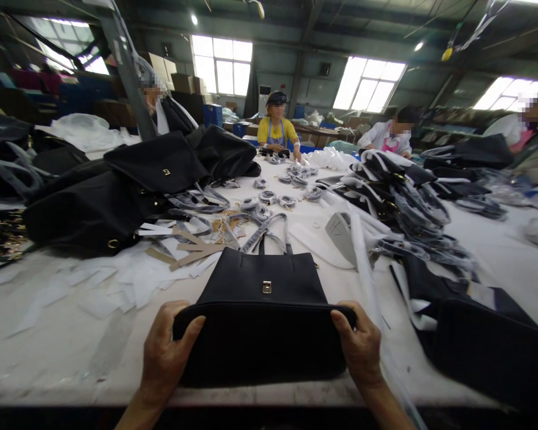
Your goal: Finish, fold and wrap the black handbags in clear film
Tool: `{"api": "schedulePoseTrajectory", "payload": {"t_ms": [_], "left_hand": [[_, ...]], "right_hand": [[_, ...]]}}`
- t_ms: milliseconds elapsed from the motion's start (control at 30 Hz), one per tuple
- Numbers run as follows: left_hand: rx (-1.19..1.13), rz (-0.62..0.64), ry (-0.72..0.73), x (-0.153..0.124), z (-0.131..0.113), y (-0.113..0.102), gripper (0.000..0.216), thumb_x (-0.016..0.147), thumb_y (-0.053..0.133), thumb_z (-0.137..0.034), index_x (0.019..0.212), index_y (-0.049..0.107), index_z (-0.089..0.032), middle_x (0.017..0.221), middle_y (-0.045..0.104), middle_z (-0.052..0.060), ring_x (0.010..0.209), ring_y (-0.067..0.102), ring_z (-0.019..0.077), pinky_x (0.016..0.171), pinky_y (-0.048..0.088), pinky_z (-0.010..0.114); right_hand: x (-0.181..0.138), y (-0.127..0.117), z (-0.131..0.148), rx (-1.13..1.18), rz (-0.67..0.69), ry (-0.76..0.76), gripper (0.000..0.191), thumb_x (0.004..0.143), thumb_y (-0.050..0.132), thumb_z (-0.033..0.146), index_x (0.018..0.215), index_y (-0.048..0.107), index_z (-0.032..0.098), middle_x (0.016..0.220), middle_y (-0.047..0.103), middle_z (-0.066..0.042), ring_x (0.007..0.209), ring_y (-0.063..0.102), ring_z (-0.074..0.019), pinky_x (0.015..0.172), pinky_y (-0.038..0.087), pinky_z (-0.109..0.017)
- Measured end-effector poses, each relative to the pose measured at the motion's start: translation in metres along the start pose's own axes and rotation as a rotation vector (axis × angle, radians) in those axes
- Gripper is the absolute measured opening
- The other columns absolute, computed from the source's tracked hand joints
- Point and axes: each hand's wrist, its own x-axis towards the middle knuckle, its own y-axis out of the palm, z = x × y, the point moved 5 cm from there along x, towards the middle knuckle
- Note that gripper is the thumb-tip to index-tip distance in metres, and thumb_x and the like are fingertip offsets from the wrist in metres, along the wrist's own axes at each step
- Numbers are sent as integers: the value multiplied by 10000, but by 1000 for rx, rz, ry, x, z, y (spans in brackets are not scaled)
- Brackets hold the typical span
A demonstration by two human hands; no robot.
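A black handbag (264, 343) lies at the table's front edge with its dark base towards me. Its far panel carries a small gold clasp (267, 287), and wrapped handles (266, 236) stretch away beyond it. My left hand (167, 341) grips the bag's left corner, thumb pressed on the near face. At the opposite corner my right hand (359, 337) holds on in the same way. Most fingers of both hands are hidden behind the bag.
Black bags (116, 185) are piled at left, beside paper strips (197, 248) and white scraps (121, 280). Wrapped straps (269, 197) lie mid-table. More bags (484, 328) and a bundle of straps (416, 209) are at right. Several co-workers, one in a yellow top (275, 131), are around the table.
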Motion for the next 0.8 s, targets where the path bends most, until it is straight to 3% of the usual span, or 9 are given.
{"api": "schedulePoseTrajectory", "payload": {"t_ms": [100, 233, 333, 467, 667, 800], "left_hand": [[0, 56, -84, 0, 6, 2, 279, 783, 570, -510, 865, 543, -245, 827, 626, 17, 810, 603, 224, 786, 487, 297], [-106, 283, -204, 0, 19, 12, 343, 785, 546, -569, 869, 535, -236, 729, 625, -14, 693, 607, 204, 640, 488, 273], [-78, 367, -232, 2, 21, 18, 361, 821, 488, -591, 881, 507, -235, 737, 646, -5, 710, 630, 212, 648, 484, 278], [209, 452, -274, 13, 20, 30, 325, 890, 382, -544, 882, 483, -235, 741, 674, 42, 758, 669, 261, 679, 461, 314], [559, 559, -261, 22, 11, 42, 398, 926, 311, -531, 1023, 507, -198, 823, 721, 136, 805, 696, 326, 639, 438, 340], [606, 571, -215, 18, 5, 43, 384, 943, 315, -506, 1115, 471, -200, 848, 726, 120, 826, 703, 303, 638, 436, 317]], "right_hand": [[5, 11, -5, -11, 38, 104, 419, 787, 577, 627, 655, 546, 230, 584, 502, 22, 568, 478, -164, 547, 388, -267], [16, 31, -13, -17, 156, 199, 520, 786, 530, 685, 559, 393, 237, 530, 366, 47, 532, 375, -140, 506, 329, -261], [23, 43, -19, -63, 229, 216, 549, 781, 512, 712, 542, 374, 237, 519, 360, 47, 536, 367, -141, 512, 314, -266], [28, 45, -23, -176, 237, 204, 533, 788, 506, 714, 553, 453, 239, 519, 463, 29, 537, 437, -163, 542, 328, -283], [25, 43, -27, -377, 262, 213, 446, 804, 513, 691, 904, 643, 275, 717, 671, -34, 681, 630, -256, 596, 401, -323], [29, 43, -18, -503, 184, -12, 547, 868, 458, 642, 1184, 579, 212, 983, 689, -117, 881, 658, -304, 707, 467, -388]]}}
